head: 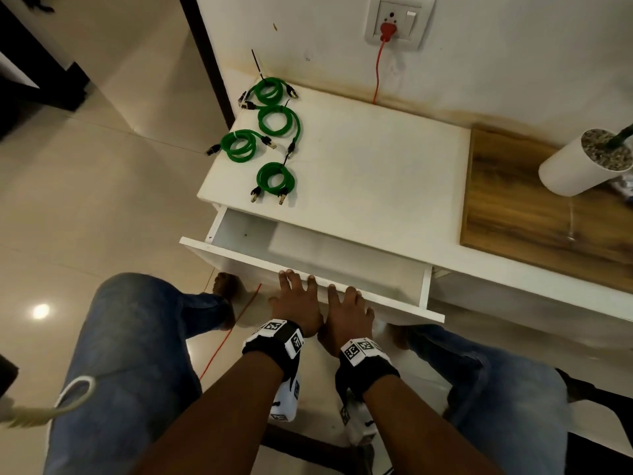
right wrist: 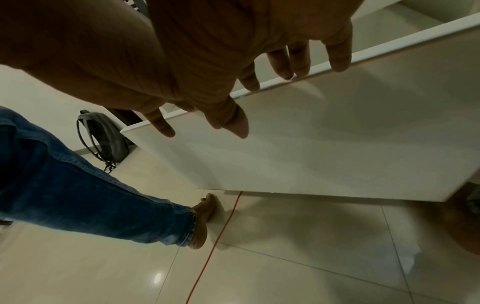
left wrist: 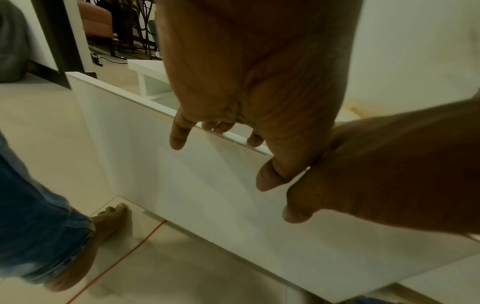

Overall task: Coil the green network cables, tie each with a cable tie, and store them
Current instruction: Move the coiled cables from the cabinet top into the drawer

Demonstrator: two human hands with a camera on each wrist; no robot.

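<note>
Several coiled green network cables lie on the left part of the white cabinet top [head: 376, 159], the nearest coil [head: 275, 180] close to the front edge and others [head: 238, 145] [head: 279, 120] [head: 269, 89] behind it. Below them a white drawer [head: 239, 258] stands pulled out, and the part of its inside that shows is bare. My left hand [head: 294, 289] and right hand [head: 346, 299] sit side by side on the drawer front, fingers straight and touching its top edge. The wrist views show the left hand [left wrist: 221, 127] and right hand [right wrist: 291, 65] holding nothing against the drawer front [left wrist: 182, 185] [right wrist: 311, 144].
A red plug [head: 387, 30] sits in the wall socket, its cord running down behind the cabinet. A white pot [head: 579, 162] stands on the wooden top [head: 534, 207] at right. An orange cord [head: 226, 341] crosses the tiled floor between my jeans-clad legs. A grey backpack [right wrist: 103, 139] leans by the cabinet.
</note>
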